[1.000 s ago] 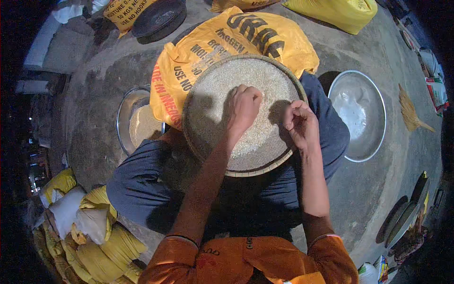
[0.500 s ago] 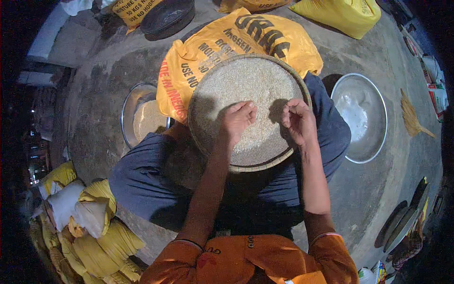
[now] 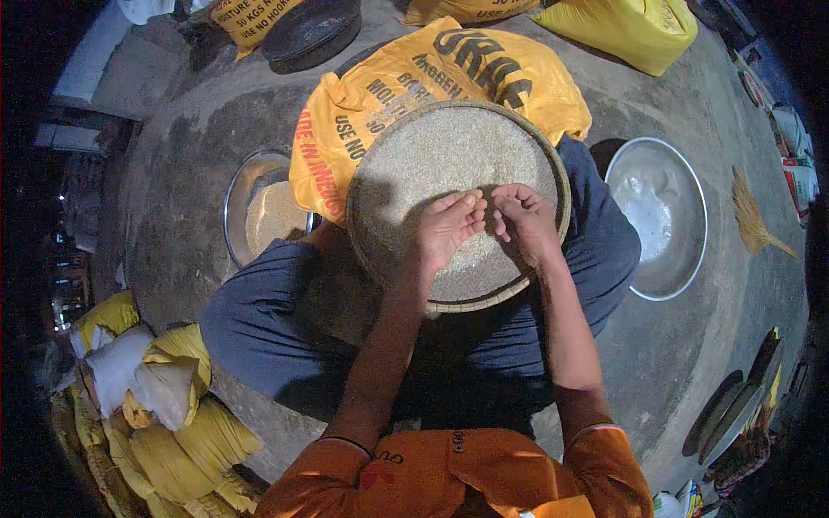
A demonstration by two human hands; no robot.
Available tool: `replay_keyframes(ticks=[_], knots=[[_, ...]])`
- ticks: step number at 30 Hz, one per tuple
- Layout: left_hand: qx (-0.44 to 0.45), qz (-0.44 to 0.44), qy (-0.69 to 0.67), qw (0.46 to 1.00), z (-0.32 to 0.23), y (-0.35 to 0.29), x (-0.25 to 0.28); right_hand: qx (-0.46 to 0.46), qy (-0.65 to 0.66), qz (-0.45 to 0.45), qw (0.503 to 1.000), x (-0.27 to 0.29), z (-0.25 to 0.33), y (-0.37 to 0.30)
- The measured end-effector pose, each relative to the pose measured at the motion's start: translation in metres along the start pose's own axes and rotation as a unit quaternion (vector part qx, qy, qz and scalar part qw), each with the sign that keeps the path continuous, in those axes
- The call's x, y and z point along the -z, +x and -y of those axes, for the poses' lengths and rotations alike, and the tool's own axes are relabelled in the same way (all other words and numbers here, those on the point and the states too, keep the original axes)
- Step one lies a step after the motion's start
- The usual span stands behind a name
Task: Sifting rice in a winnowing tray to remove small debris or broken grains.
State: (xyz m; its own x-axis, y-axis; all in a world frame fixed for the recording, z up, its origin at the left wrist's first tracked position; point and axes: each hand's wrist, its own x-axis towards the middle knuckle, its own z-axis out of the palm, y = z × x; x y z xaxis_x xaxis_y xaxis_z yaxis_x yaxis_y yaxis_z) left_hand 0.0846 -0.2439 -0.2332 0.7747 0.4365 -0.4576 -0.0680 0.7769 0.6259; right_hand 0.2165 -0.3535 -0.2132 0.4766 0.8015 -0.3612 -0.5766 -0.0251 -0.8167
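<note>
A round woven tray (image 3: 479, 305) rests across my lap, spread with pale grain (image 3: 440, 155) that looks like rice. Over its middle, my left hand (image 3: 445, 229) is closed, thumb and fingers pinched together. Close on its right, my right hand (image 3: 528, 226) is pinched too, its fingertips almost meeting the left ones. Whatever lies between the fingers is too small to make out. Both hands cast shadows on the grain. An orange-yellow woven sack (image 3: 319, 164) lies under the far side of the tray.
To the left stands a metal bowl (image 3: 235, 226) with tan grain (image 3: 275, 216). A wide metal basin (image 3: 685, 259) with whitish contents is at the right, a straw hand broom (image 3: 751, 220) beyond it. A dark pan (image 3: 311, 39) and yellow sack (image 3: 639, 34) stand far off; folded sacks (image 3: 194, 449) lie lower left.
My hands have come together over the tray: the right moved left, the left slightly right. The right fingers have drawn in closer to the left fingertips.
</note>
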Motion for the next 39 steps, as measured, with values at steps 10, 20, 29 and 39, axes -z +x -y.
replay_keyframes(ticks=[10,20,29,39], knots=[[-0.004,0.026,0.062,0.998,-0.004,-0.004,-0.013,-0.016,-0.013,0.008,1.0,-0.004,-0.005,0.002],[-0.004,-0.055,0.146,0.988,-0.01,-0.008,-0.015,0.007,-0.101,0.017,0.995,-0.002,-0.001,-0.001],[0.032,-0.022,0.106,0.994,-0.013,-0.008,-0.014,0.128,-0.243,0.008,0.961,-0.001,-0.006,0.002],[0.016,-0.024,0.097,0.995,-0.015,-0.01,-0.025,0.099,-0.161,0.022,0.982,0.004,-0.006,0.005]])
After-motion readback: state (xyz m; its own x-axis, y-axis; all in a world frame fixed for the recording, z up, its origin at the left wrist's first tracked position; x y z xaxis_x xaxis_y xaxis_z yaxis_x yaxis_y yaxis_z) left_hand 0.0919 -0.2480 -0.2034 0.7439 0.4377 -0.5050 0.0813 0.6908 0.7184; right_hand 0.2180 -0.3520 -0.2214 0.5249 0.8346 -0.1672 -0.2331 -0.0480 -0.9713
